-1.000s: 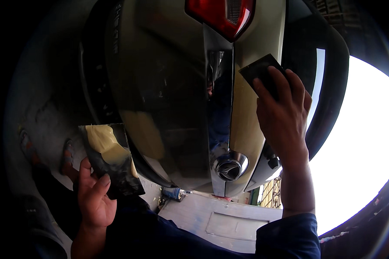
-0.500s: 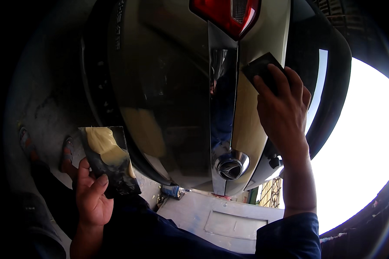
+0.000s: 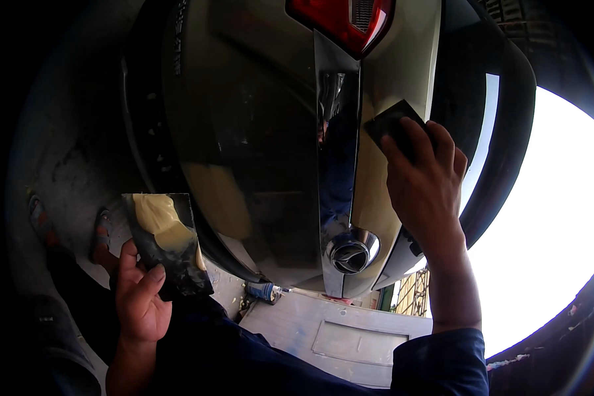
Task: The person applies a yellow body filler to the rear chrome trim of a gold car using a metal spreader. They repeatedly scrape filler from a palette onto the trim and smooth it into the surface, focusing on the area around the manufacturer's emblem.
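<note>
One dark board point(image 3: 171, 267) sat in the left hand point(image 3: 142, 305), soft-looking paste point(image 3: 162, 221) near its top edge; the right hand point(image 3: 426, 181) pinched a black spreader point(image 3: 388, 124) at the car panel point(image 3: 375, 188). We judged the black spreader light, springy, best gripped along its palm-side edge.

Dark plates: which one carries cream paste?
The left plate, in the left hand: cream paste sits on it; the right plate, in the right hand, shows none.

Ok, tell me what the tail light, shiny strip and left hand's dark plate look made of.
Tail light: probably glossy plastic; translucent red, bright highlights. Shiny strip: mirror-like, full of reflections; metal or plated plastic. Dark plate in the left hand: thin, straight-edged, smudged; plastic or metal, unclear.
</note>
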The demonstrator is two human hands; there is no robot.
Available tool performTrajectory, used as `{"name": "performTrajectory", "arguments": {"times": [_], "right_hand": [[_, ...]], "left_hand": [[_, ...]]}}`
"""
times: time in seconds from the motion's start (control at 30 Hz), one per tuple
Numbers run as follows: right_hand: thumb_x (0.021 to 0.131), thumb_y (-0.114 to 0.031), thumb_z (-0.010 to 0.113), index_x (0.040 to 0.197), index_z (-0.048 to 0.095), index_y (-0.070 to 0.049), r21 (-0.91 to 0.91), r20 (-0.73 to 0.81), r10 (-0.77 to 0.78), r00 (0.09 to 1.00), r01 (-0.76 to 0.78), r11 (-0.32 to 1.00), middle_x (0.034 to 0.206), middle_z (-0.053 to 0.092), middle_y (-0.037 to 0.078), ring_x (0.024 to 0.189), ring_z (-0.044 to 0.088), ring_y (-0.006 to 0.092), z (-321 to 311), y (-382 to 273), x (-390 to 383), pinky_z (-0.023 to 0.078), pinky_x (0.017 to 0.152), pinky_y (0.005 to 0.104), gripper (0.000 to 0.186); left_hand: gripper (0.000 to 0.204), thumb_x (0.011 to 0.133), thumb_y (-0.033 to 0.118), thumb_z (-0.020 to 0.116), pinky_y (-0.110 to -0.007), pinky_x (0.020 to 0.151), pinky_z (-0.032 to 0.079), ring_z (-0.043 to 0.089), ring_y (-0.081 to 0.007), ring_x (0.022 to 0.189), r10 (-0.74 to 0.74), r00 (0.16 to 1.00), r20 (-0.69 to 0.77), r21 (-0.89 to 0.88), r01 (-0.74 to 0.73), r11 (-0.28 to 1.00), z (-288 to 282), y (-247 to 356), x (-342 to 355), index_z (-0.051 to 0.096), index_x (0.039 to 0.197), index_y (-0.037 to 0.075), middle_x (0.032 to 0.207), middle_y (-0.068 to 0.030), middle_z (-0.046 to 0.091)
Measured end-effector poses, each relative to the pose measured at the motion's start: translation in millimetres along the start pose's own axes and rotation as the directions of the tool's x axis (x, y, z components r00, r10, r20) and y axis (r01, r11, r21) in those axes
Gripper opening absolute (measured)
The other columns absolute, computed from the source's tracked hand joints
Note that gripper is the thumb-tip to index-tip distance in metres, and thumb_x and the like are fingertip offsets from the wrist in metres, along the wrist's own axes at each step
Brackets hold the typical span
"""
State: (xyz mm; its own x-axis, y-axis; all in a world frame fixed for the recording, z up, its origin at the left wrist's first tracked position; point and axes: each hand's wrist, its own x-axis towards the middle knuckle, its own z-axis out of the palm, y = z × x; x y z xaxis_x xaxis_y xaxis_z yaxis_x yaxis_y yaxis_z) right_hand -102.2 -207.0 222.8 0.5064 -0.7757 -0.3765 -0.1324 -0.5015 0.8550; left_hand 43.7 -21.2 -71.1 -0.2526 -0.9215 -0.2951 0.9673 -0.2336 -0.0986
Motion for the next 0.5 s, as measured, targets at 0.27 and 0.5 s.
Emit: {"name": "performTrajectory", "arguments": {"times": [0.27, 0.5], "right_hand": [[0.071, -0.010, 0.067, 0.106, 0.065, -0.017, 0.000, 0.053, 0.003, 0.999, -0.003, 1.000, 0.124, 0.050, 0.005, 0.120, 0.039, 0.0290, -2, -3, -8, 0.032, 0.092, 0.0404, 0.035], [0.068, -0.009, 0.066, 0.105, 0.064, -0.014, 0.008, 0.046, -0.025, 0.999, 0.025, 1.000, 0.121, 0.050, 0.004, 0.117, 0.039, 0.0274, 1, -4, -12, 0.033, 0.086, 0.0383, 0.037]], "left_hand": [[0.057, 0.084, 0.001, 0.047, -0.038, 0.105, 0.033, 0.042, -0.0228, 0.124, -0.009, 1.000, 0.003, 0.009, 0.009, 1.000, -1, -3, 5, 0.030, 0.138, 0.005, 0.134, -0.0121, 0.042], [0.060, 0.084, 0.001, 0.047, -0.038, 0.106, 0.032, 0.042, -0.0227, 0.125, -0.014, 0.999, -0.050, 0.056, 0.017, 0.998, 0, -5, 7, 0.027, 0.140, 0.005, 0.136, -0.0114, 0.041]]}}
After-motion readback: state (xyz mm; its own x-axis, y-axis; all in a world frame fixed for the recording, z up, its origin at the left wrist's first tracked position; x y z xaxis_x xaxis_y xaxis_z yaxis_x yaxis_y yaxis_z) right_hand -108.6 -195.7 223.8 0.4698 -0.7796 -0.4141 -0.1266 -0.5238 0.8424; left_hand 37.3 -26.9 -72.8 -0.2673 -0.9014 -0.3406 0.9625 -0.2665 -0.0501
